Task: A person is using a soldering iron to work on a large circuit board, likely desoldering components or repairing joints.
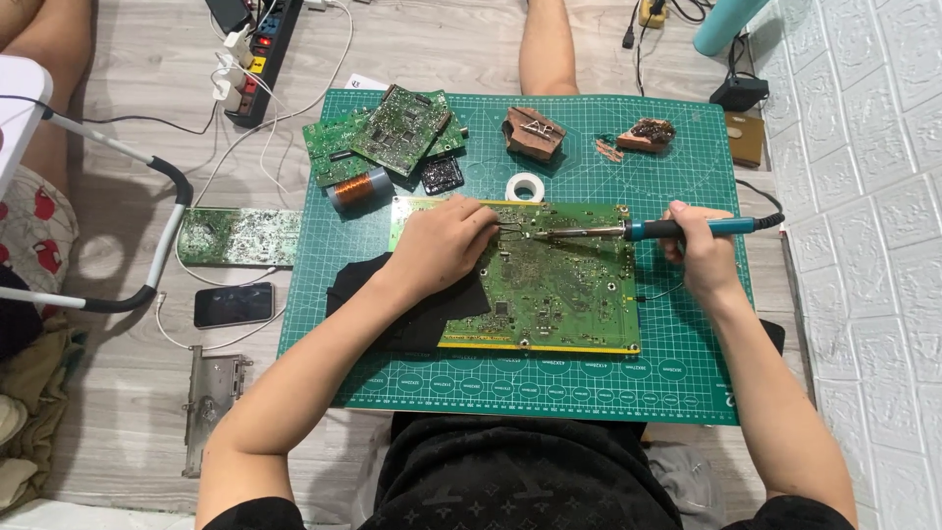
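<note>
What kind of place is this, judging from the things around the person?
Probably a home electronics repair spot set up on the floor. The right hand holds a soldering iron to a large circuit board on a green cutting mat, with spare boards piled behind it.

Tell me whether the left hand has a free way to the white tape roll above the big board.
Probably yes. The left hand rests on the large circuit board, and the white tape roll lies just beyond its top edge on the cutting mat, with only bare mat between them.
</note>
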